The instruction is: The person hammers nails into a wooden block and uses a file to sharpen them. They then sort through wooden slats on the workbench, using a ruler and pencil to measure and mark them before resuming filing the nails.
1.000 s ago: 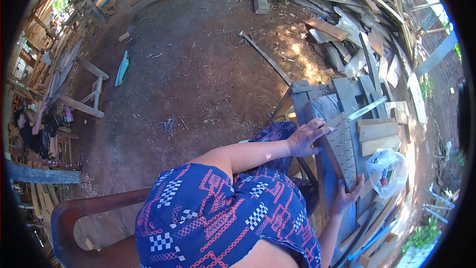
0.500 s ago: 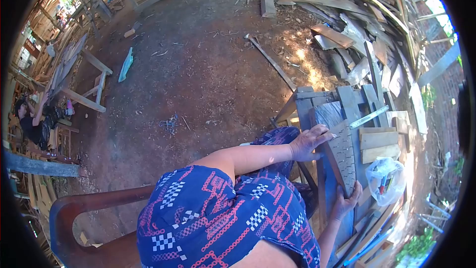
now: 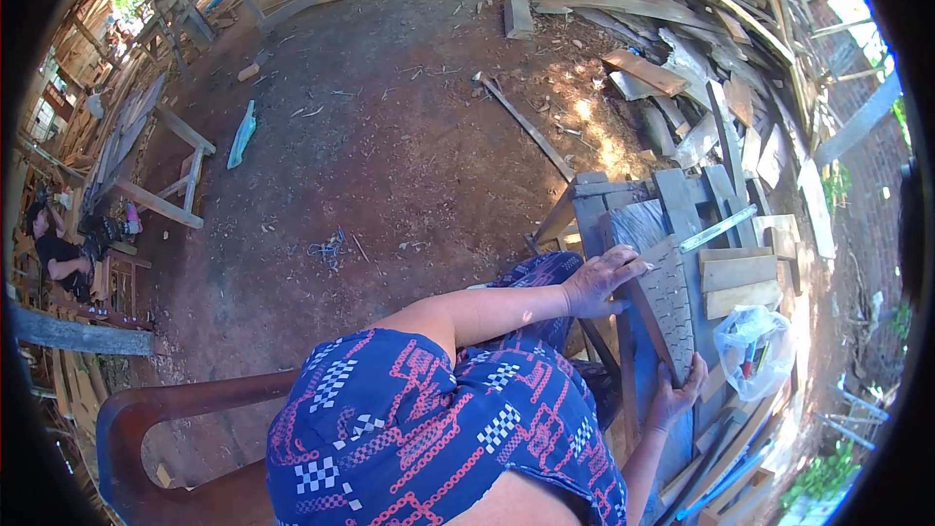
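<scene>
A thick wooden piece [image 3: 666, 292] with a curved edge and rows of short dark marks on its face lies tilted on the bench [image 3: 591, 209]. My left hand [image 3: 602, 282] grips its upper left edge, thumb and fingers bent around it. At the lower end, my right hand [image 3: 679, 394] holds the same piece, fingertips at its edge. Whether the marks are slots or inserted bits is too small to tell. Just beyond the piece, a pale ruler-like strip [image 3: 718, 229] lies across dark boards.
Right of the piece are stacked short wood blocks [image 3: 738, 273] and a clear plastic bag [image 3: 752, 353] with small items inside. A scrap-wood heap [image 3: 682, 68] rises behind the bench. A brown chair [image 3: 122, 429] is at lower left; another person [image 3: 58, 248] sits at far left.
The view has shifted slightly. Both hands keep their hold on the wooden piece, which shows hardly any movement.
</scene>
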Action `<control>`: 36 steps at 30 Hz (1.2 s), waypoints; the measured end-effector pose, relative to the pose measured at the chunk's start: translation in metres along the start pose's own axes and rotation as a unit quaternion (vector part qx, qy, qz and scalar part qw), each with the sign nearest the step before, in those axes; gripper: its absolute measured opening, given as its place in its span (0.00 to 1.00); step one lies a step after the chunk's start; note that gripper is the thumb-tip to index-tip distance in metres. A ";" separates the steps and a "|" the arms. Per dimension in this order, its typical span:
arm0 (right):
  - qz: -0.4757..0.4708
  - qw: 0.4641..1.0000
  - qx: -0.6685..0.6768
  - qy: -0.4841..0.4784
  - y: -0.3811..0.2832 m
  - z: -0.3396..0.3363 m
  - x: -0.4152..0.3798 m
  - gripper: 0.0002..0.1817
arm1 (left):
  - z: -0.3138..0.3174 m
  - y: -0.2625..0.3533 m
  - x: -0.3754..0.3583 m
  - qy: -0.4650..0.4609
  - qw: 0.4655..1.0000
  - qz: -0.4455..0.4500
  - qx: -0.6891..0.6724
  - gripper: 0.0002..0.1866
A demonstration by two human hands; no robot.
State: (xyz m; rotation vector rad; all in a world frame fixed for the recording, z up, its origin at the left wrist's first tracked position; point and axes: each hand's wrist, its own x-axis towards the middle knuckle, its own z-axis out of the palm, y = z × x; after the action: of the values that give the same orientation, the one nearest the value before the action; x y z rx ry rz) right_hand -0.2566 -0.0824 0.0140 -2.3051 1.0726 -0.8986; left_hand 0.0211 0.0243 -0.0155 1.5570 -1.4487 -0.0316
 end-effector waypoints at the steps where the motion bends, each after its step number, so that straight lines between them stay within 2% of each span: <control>1: 0.002 1.000 -0.002 -0.001 0.000 -0.002 -0.001 0.35 | 0.001 0.002 -0.002 -0.004 1.000 -0.004 -0.006 0.46; 31: 0.019 1.000 -0.015 0.010 -0.011 -0.001 0.001 0.35 | 0.002 0.002 -0.004 -0.009 1.000 -0.009 -0.024 0.44; 36: 0.023 0.999 -0.023 0.009 -0.011 -0.001 0.001 0.32 | 0.004 0.001 -0.004 -0.015 1.000 -0.013 -0.011 0.43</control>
State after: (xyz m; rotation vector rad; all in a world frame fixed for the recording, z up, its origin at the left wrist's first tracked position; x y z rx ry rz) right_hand -0.2514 -0.0766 0.0222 -2.3032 1.1605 -0.8876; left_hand 0.0171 0.0255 -0.0197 1.5626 -1.4469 -0.0855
